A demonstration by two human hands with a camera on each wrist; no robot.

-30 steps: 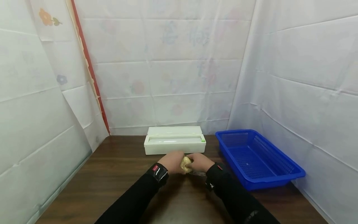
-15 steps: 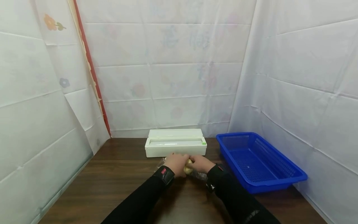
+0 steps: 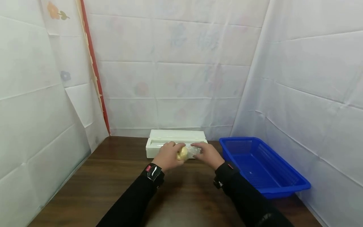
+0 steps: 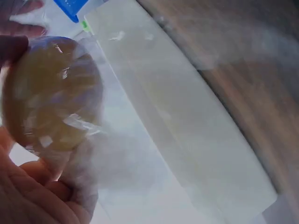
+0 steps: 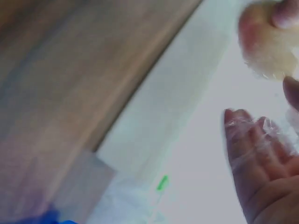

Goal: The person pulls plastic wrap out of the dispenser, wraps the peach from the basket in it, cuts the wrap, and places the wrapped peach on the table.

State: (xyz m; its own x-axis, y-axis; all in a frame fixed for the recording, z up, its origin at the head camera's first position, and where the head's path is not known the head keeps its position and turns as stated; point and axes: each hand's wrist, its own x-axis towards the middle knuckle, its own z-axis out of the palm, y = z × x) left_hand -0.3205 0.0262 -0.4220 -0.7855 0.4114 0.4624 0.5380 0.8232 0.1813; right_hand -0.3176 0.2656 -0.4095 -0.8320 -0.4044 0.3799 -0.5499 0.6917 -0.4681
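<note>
A pale yellow, rounded piece of produce (image 3: 182,154), its exact kind unclear, is wrapped in clear plastic film (image 4: 81,123). My left hand (image 3: 168,156) holds it, thumb on one side and fingers on the other. Loose film (image 3: 193,151) trails from it towards the right. There my right hand (image 3: 208,154) touches that film, thumb and fingers apart. In the right wrist view its fairly straight fingers (image 5: 261,154) have film lying across them. Just behind both hands stands a white cling film box (image 3: 154,153) with its lid raised.
To the right of the hands sits a blue plastic basket (image 3: 283,167) with perforated sides. The dark wooden table (image 3: 113,176) is bordered by white sheeting (image 3: 181,78) at the back and both sides. A green tab (image 5: 162,183) shows on the box.
Both hands have lifted from low over the table to in front of the box, bringing the wrapped yellow item up. They have moved apart, with loose film now spanning between them.
</note>
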